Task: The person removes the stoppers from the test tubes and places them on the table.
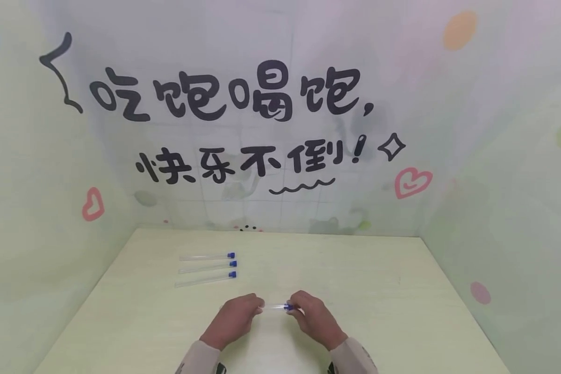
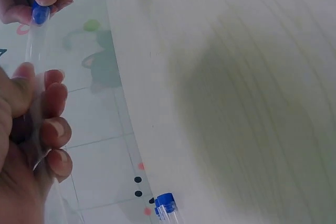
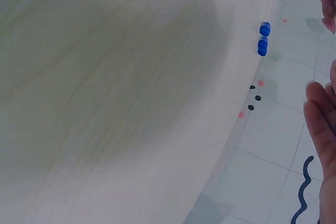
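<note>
Both hands hold one clear test tube [image 1: 273, 307] level above the near middle of the table. My left hand [image 1: 236, 318] wraps its fingers and thumb round the tube's clear body, seen close up in the left wrist view. My right hand [image 1: 315, 318] pinches the blue cap [image 2: 40, 14] at the tube's right end between thumb and fingers. In the right wrist view only part of the right hand [image 3: 323, 124] shows at the edge, and the cap is out of sight there.
Three more capped tubes lie side by side on the table [image 1: 378, 291], left of the middle: a far tube [image 1: 205, 257], a middle tube [image 1: 208, 268] and a near tube [image 1: 203, 281], caps pointing right. Printed fabric walls [image 1: 262, 213] enclose the table at the back and both sides.
</note>
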Available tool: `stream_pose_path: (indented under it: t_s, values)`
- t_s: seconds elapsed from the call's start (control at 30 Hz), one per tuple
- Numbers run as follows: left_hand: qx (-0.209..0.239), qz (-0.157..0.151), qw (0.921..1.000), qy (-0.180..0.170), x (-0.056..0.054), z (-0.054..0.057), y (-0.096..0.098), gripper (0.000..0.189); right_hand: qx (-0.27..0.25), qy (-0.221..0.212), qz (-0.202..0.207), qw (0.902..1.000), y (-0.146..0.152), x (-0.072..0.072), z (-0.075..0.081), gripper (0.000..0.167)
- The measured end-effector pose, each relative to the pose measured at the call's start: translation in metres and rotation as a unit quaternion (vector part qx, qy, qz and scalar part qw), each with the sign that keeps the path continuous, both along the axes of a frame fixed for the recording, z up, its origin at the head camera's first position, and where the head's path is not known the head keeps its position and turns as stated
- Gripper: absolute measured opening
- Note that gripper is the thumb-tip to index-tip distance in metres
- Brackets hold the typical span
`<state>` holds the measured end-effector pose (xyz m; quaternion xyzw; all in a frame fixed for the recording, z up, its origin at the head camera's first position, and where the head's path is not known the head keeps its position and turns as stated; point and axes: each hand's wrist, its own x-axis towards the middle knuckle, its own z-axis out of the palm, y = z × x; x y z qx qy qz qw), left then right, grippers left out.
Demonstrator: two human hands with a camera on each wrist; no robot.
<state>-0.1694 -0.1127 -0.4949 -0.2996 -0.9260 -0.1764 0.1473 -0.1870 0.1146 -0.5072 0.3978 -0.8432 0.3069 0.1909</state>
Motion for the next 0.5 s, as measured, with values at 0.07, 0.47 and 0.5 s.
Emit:
stream_pose_path:
  t_s: [0.07, 0.47, 0.5]
  values:
    - [-0.011, -0.003, 0.9995, 0.029, 0.0, -0.001, 0.002, 0.01, -0.013, -0.039, 0.015, 0.999, 0.003, -0.001, 0.001, 0.016]
    - [0.008, -0.006, 0.9943, 0.106, -0.002, -0.01, 0.012, 0.018, -0.054, -0.229, 0.037, 0.9713, 0.015, -0.005, 0.0, 0.005]
    - [0.012, -0.004, 0.9944, 0.105, -0.002, -0.01, 0.013, 0.018, -0.058, -0.233, 0.035, 0.9701, 0.016, -0.004, 0.0, 0.005]
